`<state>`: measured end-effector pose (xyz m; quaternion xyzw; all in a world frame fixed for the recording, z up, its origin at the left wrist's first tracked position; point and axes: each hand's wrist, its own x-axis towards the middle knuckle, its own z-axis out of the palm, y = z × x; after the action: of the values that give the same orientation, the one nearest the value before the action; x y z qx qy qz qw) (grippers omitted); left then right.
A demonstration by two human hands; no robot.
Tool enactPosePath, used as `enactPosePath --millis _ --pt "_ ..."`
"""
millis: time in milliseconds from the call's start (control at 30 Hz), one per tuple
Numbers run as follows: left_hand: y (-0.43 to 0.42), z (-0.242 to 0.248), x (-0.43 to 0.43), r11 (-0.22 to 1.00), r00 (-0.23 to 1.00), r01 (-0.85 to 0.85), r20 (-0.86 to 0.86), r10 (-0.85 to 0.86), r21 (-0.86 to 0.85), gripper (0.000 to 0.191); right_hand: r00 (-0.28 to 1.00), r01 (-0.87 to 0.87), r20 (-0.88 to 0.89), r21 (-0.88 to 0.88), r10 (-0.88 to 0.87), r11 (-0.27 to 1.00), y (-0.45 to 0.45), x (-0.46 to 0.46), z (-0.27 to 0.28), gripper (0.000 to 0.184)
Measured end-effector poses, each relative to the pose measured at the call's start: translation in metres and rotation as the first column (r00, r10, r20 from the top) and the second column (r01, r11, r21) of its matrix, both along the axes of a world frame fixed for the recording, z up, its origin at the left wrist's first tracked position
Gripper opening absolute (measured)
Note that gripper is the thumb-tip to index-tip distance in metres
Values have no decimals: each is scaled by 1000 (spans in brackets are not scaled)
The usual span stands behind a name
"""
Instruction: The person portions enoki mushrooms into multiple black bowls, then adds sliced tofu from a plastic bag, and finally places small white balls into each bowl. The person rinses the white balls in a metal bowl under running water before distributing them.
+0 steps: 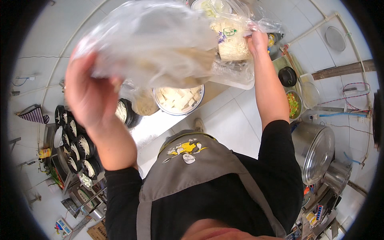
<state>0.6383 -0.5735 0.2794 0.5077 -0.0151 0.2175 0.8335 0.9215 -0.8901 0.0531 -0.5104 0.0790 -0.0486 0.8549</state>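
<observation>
My left hand (90, 96) grips the left end of a large clear plastic bag (150, 39), raised over the metal table. Motion blurs the bag, and something tan shows through its lower side. In my right hand (258, 40) is the gathered plastic of a printed clear bag of thin pale noodles (235, 45). Below the raised bag stands a blue-rimmed white bowl (180, 112) with flat white pieces, apparently tofu (180, 97). Left of it sit another clear bag (145, 103) with tan contents and a black pot of white noodles (121, 111).
Black pots with pale noodles (85, 146) crowd a stand at the left. On my right are a bowl of chopped green and red vegetables (292, 105), a black pan (287, 76) and a large lidded steel pot (313, 153). A white plastic tray (247, 85) lies under the noodle bag.
</observation>
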Motion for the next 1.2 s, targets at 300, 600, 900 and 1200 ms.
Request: enactPosePath --millis 300,600,900,1200 --pt "87 -20 -177 922 942 -249 -145 301 295 42 920 -390 -222 -414 324 823 -31 -65 -1 57" --pt "107 -81 -286 782 616 -503 -482 623 368 16 981 144 196 -743 6 654 -12 -182 78 27" --pt "164 -144 -348 784 752 -321 -359 552 532 5 152 -787 66 -595 986 161 284 -384 11 40" --pt "192 -266 -438 822 519 -29 -694 499 569 26 219 -491 -176 -870 960 -48 367 -459 -50 31"
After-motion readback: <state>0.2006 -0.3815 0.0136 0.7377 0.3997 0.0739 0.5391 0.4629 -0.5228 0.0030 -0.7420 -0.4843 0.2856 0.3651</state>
